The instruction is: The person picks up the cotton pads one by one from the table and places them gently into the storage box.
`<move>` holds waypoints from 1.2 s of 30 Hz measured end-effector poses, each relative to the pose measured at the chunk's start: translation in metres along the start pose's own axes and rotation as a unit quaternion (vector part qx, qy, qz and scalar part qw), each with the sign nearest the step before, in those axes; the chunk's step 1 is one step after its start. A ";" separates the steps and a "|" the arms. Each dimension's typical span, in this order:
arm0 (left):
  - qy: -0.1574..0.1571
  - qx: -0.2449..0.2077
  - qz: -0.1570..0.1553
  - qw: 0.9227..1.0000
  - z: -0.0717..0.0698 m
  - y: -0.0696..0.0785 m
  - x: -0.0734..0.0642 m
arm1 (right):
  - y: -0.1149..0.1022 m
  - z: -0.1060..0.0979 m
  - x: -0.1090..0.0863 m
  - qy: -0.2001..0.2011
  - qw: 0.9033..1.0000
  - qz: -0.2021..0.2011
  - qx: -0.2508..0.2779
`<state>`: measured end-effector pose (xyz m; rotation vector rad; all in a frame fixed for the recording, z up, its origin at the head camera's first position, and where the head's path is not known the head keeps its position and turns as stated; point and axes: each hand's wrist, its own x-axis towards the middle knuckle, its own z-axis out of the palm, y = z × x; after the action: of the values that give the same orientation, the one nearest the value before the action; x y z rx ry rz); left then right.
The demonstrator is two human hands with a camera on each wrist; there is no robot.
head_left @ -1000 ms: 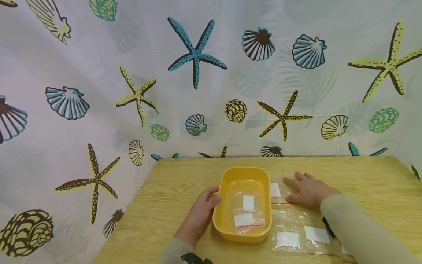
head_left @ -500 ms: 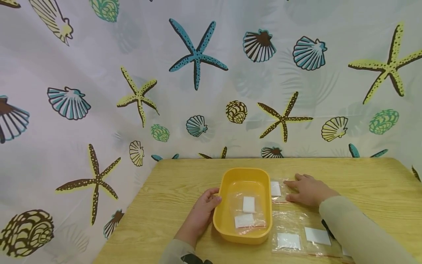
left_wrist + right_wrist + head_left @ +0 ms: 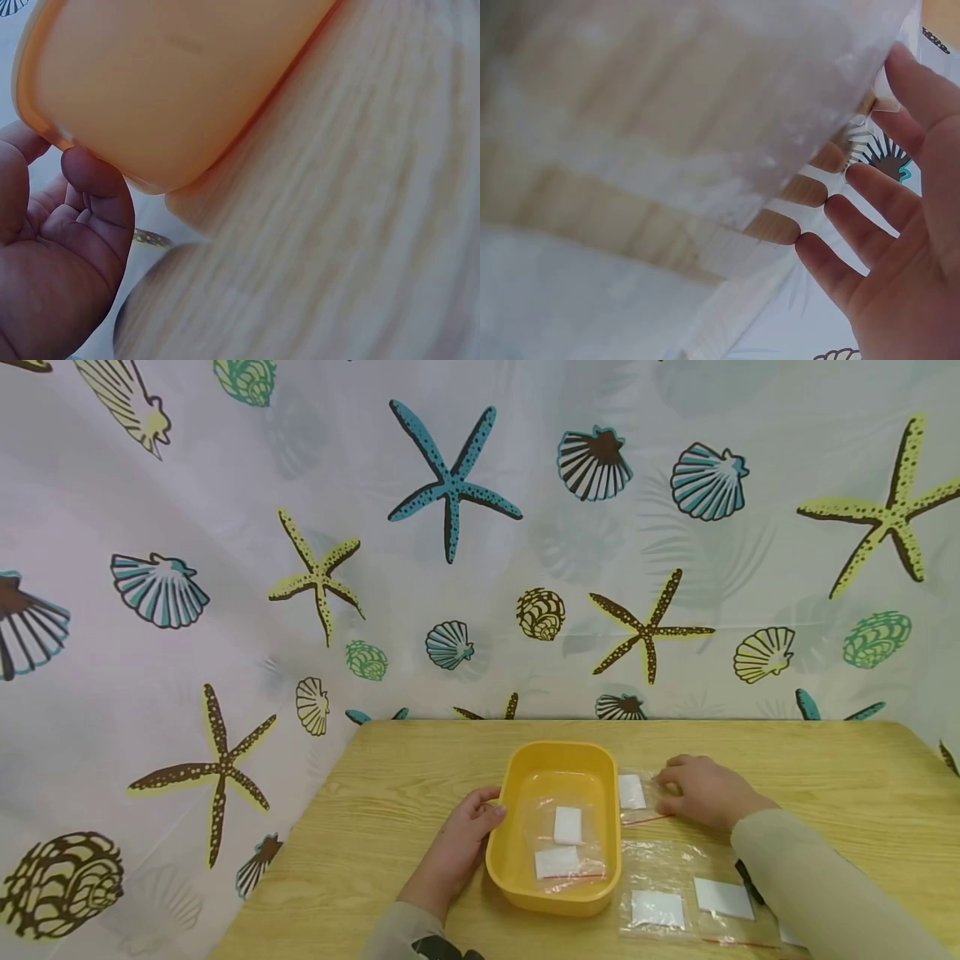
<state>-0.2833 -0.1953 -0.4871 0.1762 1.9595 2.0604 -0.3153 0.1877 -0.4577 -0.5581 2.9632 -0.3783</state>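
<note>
My left hand (image 3: 453,843) grips the left rim of a yellow plastic tub (image 3: 553,906), thumb over the edge. The left wrist view shows the thumb (image 3: 97,169) against the tub's rim. Inside the tub lie clear zip bags (image 3: 558,881) with white rectangular pieces (image 3: 567,825). Right of the tub, my right hand (image 3: 708,793) pinches the right edge of another clear zip bag (image 3: 652,812), which has a red seal line and a white piece (image 3: 632,792) at its left end. In the right wrist view, the other fingertips (image 3: 817,255) touch the table beyond blurred plastic.
Nearer the front, right of the tub, lie more clear bags holding white pieces (image 3: 657,908) (image 3: 723,897). My right sleeve (image 3: 817,877) partly covers another one. The wooden table (image 3: 390,793) ends at a curtain (image 3: 495,568) printed with starfish and shells.
My right hand's fingers have drawn closer together at the bag's edge, and that bag has shifted slightly right. The left hand keeps its hold on the tub.
</note>
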 end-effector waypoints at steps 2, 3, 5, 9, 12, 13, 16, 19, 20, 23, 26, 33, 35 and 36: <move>0.002 -0.001 -0.002 1.000 0.000 -0.001 0.000 | 0.001 0.001 0.000 0.008 1.000 -0.006 0.011; 0.002 -0.002 -0.002 1.000 0.000 -0.001 0.000 | 0.002 0.001 0.000 0.012 1.000 -0.008 0.015; 0.002 0.000 -0.003 1.000 0.000 -0.001 0.000 | 0.004 0.002 0.001 0.020 0.999 -0.016 0.026; 0.001 0.003 -0.001 1.000 0.000 0.000 0.001 | 0.009 0.003 0.003 0.033 0.998 -0.026 0.041; 0.001 0.004 0.001 1.000 0.000 0.000 0.000 | 0.011 0.003 0.003 0.039 0.998 -0.030 0.043; 0.001 0.003 0.001 1.000 0.000 0.000 0.000 | 0.011 0.003 0.003 0.039 0.998 -0.029 0.042; 0.002 0.002 0.003 1.000 0.001 0.000 0.000 | 0.010 0.002 0.003 0.038 0.998 -0.026 0.033; 0.003 0.001 0.004 1.000 0.001 -0.001 0.000 | 0.010 0.001 0.003 0.036 0.999 -0.023 0.022; 0.004 0.001 0.004 1.000 0.001 -0.001 0.000 | 0.009 0.001 0.003 0.036 0.999 -0.023 0.019; 0.003 0.002 0.005 1.000 0.001 -0.003 0.000 | 0.008 0.002 0.002 0.035 0.999 -0.024 0.015; -0.001 0.002 0.007 1.000 0.000 -0.005 -0.001 | 0.007 0.002 -0.001 0.042 0.999 -0.028 0.008; 0.000 0.002 0.005 1.000 0.000 -0.005 0.001 | 0.005 -0.002 -0.006 0.075 0.997 -0.027 -0.005; 0.003 0.001 0.003 1.000 0.000 -0.004 0.001 | 0.004 -0.006 -0.008 0.083 0.996 -0.022 -0.003; 0.004 0.001 0.003 1.000 0.000 -0.003 0.001 | 0.003 -0.007 -0.009 0.087 0.996 -0.018 -0.002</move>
<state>-0.2840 -0.1954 -0.4906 0.1744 1.9675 2.0652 -0.3093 0.1950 -0.4509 -0.6105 3.1245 -0.4453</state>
